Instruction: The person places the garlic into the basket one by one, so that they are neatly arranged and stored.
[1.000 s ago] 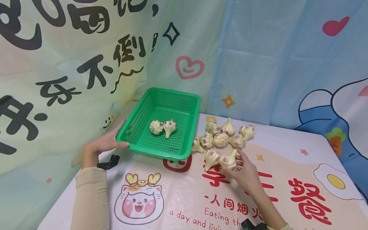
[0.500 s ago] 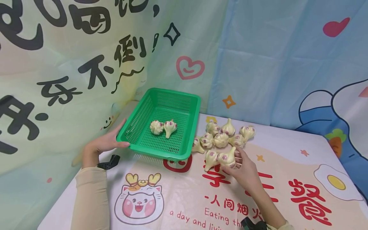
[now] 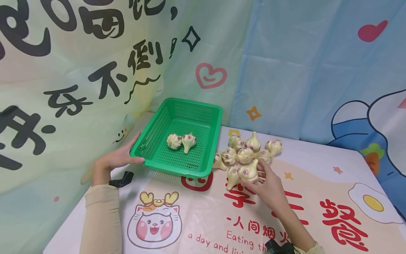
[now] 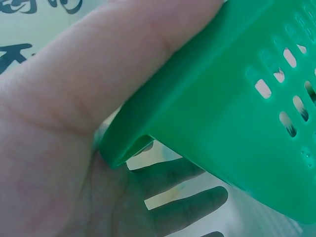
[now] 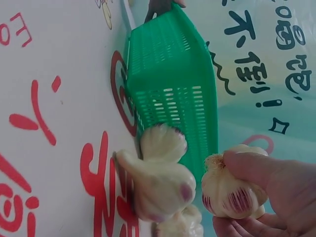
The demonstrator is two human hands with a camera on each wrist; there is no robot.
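Observation:
A green perforated plastic basket (image 3: 203, 174) stands tilted on the left of the table, with two garlic bulbs (image 3: 189, 141) inside. My left hand (image 3: 118, 155) grips its near left corner; in the left wrist view the thumb lies over the rim (image 4: 163, 106) and the fingers reach underneath. Between thumb and fingers my right hand (image 3: 269, 185) pinches another garlic bulb (image 3: 248, 173), stem up in the head view. Just left of that bulb lies a loose garlic bulb (image 3: 233, 177), partly covered by it. The right wrist view shows the held bulb (image 5: 234, 195) root end towards the basket.
Behind the right hand, several garlic bulbs (image 3: 245, 155) cluster beside the basket's right side. The printed tablecloth (image 3: 203, 215) covers the table. A fabric backdrop (image 3: 272, 70) rises along the back and left edges. A black wrist device (image 3: 122, 180) sits at each wrist.
My right hand has raised the pinched garlic bulb slightly and moved it a little left, tipping its stem more upright. The left hand and basket hold their place.

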